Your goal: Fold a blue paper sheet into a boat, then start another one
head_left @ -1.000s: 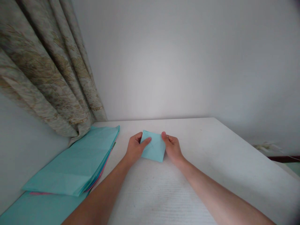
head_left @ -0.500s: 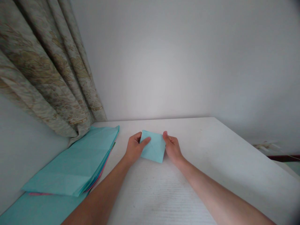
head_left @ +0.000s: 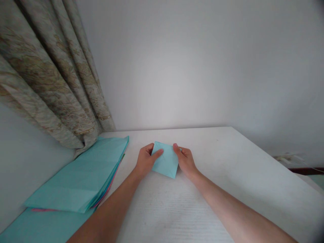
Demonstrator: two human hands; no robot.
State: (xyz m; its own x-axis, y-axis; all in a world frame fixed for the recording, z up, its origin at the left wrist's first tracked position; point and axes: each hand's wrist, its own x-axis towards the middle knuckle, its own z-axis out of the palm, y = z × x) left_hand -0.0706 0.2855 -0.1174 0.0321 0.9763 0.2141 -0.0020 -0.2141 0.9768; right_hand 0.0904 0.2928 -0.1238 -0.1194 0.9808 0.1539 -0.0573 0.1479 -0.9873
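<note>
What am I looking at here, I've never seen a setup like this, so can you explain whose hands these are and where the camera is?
There is no machine here: these are a person's own two bare hands, seen from a camera worn on their head, looking forward and down. The left hand grips a small light-blue paper square with its thumb on top, and the right hand pinches the opposite side. Below is a white table. At its left lies a stack of larger sheets, light blue on top with pink and darker blue edges showing. Behind that stack hangs a patterned curtain.
</note>
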